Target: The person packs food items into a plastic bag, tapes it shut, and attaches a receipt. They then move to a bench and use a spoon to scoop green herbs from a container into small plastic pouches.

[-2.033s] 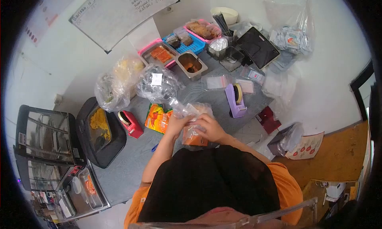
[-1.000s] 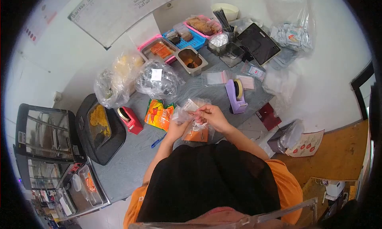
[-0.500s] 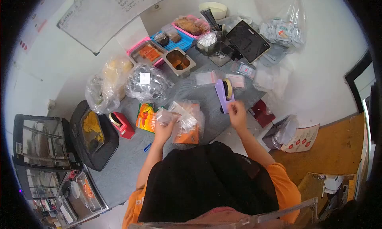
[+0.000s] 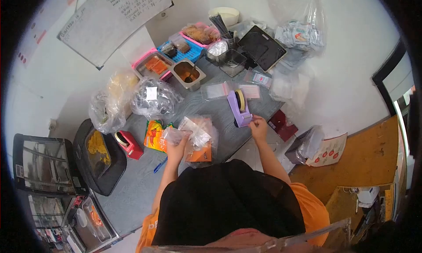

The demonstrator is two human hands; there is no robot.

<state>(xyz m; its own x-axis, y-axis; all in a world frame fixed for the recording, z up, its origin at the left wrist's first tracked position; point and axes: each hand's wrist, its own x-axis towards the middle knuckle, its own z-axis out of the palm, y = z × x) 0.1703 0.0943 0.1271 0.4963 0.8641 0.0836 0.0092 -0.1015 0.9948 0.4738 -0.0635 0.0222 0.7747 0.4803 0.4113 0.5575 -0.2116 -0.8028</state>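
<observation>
My left hand (image 4: 178, 144) grips the twisted neck of a clear plastic bag (image 4: 196, 131) that holds an orange packet (image 4: 198, 155), standing on the grey table (image 4: 140, 182). My right hand (image 4: 258, 126) has reached out to the right and touches the front end of a purple tape dispenser (image 4: 238, 107), fingers pinched at its cutter. Whether a piece of tape is between the fingers is too small to tell.
A red tape dispenser (image 4: 127, 144), an orange snack packet (image 4: 154, 135) and a blue pen (image 4: 160, 165) lie left of the bag. A black fryer pan (image 4: 97, 156) sits far left. Bulging plastic bags (image 4: 151, 99), metal trays (image 4: 187, 73) and a tablet (image 4: 261, 47) stand behind.
My right hand let go of the bag's neck and moved right to the purple tape dispenser. My left hand stays on the bag. The view has shifted slightly left.
</observation>
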